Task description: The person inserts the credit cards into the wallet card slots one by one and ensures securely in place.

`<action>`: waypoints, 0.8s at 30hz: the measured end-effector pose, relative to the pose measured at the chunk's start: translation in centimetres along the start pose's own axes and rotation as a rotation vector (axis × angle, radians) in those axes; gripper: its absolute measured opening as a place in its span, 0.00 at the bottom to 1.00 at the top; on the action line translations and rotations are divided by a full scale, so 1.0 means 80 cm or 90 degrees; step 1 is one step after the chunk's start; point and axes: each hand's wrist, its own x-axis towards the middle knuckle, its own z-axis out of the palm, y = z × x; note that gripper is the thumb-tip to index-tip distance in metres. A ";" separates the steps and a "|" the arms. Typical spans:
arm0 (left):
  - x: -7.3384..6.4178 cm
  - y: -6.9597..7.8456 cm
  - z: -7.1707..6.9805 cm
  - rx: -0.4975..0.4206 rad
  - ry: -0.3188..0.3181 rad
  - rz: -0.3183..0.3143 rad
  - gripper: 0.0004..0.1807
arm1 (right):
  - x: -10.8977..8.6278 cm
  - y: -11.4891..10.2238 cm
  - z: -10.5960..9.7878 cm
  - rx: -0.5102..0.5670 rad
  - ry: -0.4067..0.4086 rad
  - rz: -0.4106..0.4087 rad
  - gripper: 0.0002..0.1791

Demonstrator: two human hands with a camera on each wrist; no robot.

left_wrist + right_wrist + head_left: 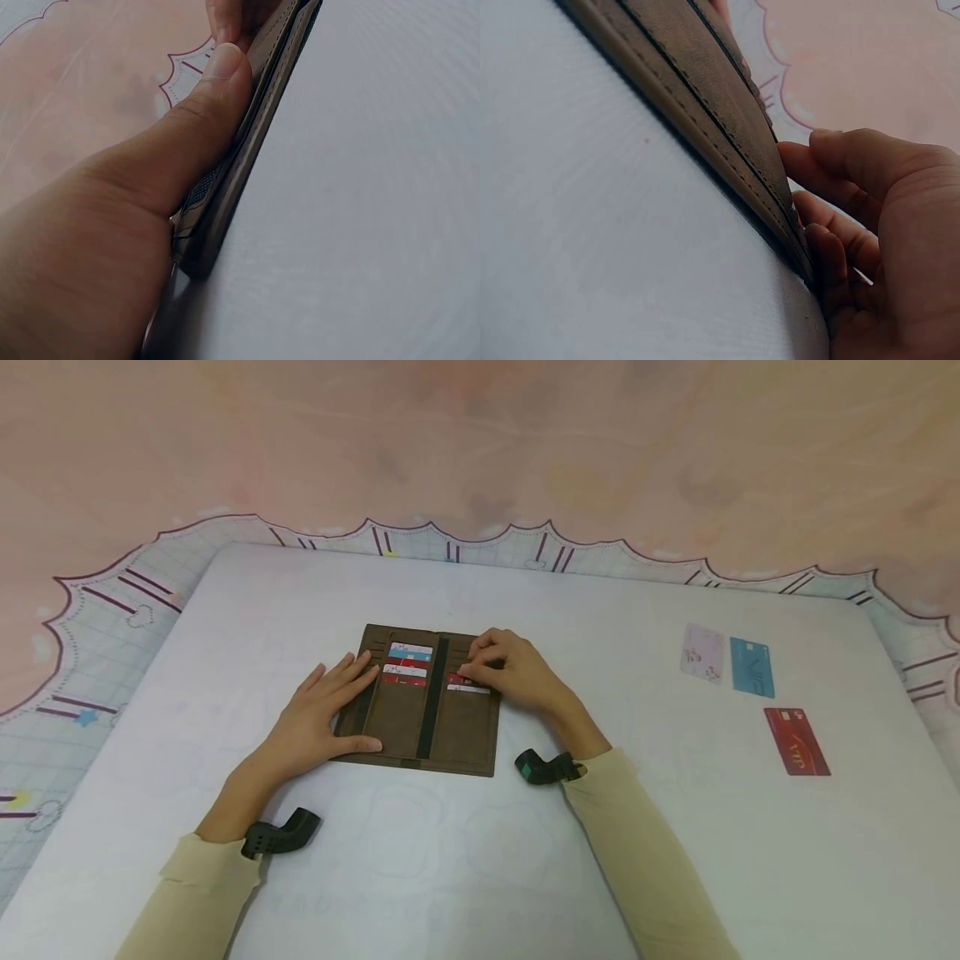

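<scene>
A brown long wallet (397, 727) lies unfolded on the white table, with several cards (408, 653) in its left column of slots. My left hand (318, 718) holds it down, fingers spread over the left side and thumb across the lower edge. In the left wrist view the thumb (202, 105) lies along the wallet's edge. My right hand (521, 672) has bent fingers at the right-hand slots, thumb and forefinger pinching at a red card (453, 678). Just below that card a white card (468, 689) shows. The right wrist view shows curled fingers close against the wallet (697, 82).
On the right of the table (585, 877) lie a pale patterned card (702, 653), a blue card (752, 667) and a red VIP card (797, 742). A pinkish cloth (480, 452) with a scalloped printed border runs behind the table.
</scene>
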 end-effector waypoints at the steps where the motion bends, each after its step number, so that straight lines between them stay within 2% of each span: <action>1: 0.000 0.000 0.000 0.001 -0.001 0.002 0.54 | 0.000 0.000 0.000 0.000 0.002 0.002 0.10; 12: 0.001 -0.004 0.002 -0.001 0.001 0.010 0.54 | -0.002 -0.002 -0.001 -0.040 0.000 -0.018 0.10; 16: -0.001 -0.004 0.001 0.000 0.006 0.010 0.54 | -0.003 -0.008 -0.009 -0.008 0.012 -0.012 0.10; 20: -0.002 -0.005 0.002 0.003 0.010 0.009 0.54 | -0.007 -0.016 -0.028 0.044 0.039 0.006 0.11; 24: -0.003 -0.004 0.002 0.000 0.009 0.012 0.54 | -0.018 -0.018 -0.060 0.045 0.076 0.015 0.13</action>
